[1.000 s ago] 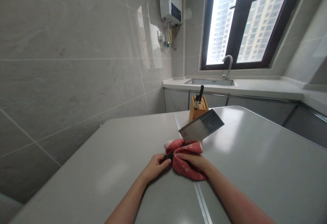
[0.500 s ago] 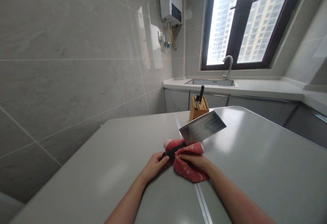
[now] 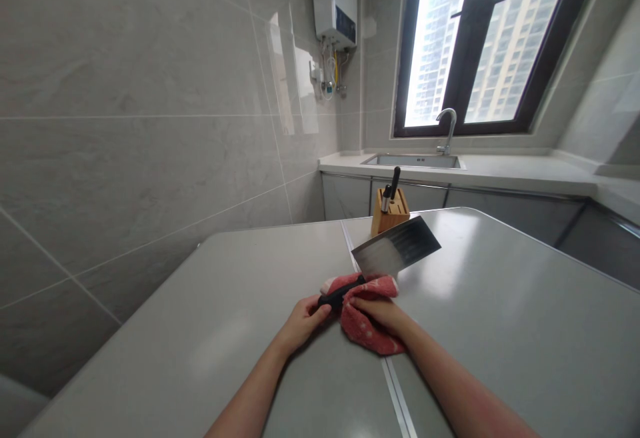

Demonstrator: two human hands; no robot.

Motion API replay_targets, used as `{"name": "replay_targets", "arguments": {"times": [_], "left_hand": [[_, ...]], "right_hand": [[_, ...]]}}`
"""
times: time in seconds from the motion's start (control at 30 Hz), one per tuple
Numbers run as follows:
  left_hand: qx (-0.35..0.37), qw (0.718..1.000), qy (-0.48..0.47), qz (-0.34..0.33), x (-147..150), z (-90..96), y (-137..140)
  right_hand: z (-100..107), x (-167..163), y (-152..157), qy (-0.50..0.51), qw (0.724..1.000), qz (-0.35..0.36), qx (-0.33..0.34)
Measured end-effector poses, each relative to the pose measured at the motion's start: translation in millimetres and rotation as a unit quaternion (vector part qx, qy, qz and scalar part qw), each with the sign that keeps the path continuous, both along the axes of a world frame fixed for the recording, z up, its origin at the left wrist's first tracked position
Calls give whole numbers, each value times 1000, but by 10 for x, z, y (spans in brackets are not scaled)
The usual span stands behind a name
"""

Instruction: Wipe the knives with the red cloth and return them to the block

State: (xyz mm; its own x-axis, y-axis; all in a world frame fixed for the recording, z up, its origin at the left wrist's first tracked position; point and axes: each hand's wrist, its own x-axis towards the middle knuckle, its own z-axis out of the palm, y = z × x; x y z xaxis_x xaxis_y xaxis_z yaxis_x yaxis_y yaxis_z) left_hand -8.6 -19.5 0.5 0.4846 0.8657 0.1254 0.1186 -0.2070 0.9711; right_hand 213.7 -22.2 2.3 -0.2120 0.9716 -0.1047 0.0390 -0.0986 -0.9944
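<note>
A cleaver (image 3: 397, 248) with a broad steel blade and a black handle is held slantwise above the table, its blade pointing away to the right. The end of its handle is gripped by my left hand (image 3: 307, 318), thumb on top. My right hand (image 3: 377, 311) is closed on a red cloth (image 3: 367, 331) with pale marks. Part of the cloth lies behind the handle and part folds over in front, close to the blade. Some right fingers are hidden in the folds.
Behind the blade, a wooden knife block (image 3: 390, 215) holding black-handled tools stands near the far edge of the grey table (image 3: 250, 271). A metal strip runs across the tabletop. Farther back are a counter with a sink (image 3: 417, 161), a faucet (image 3: 449, 130) and a window.
Very little differs. The cleaver blade has tilted slightly, so its reflection looks darker, and the cloth with my right hand has shifted a touch. My left hand keeps its place on the handle.
</note>
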Motion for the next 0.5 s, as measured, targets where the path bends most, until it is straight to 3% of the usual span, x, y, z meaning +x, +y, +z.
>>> {"name": "replay_targets", "arguments": {"times": [0.2, 0.33, 0.5], "left_hand": [[10, 1000, 11, -7, 28, 55, -39], [9, 1000, 17, -14, 48, 107, -61], [28, 999, 32, -17, 42, 83, -50]], "right_hand": [[120, -33, -28, -80, 992, -99, 14], [153, -37, -31, -53, 993, -103, 23], [237, -44, -64, -43, 993, -112, -13]]}}
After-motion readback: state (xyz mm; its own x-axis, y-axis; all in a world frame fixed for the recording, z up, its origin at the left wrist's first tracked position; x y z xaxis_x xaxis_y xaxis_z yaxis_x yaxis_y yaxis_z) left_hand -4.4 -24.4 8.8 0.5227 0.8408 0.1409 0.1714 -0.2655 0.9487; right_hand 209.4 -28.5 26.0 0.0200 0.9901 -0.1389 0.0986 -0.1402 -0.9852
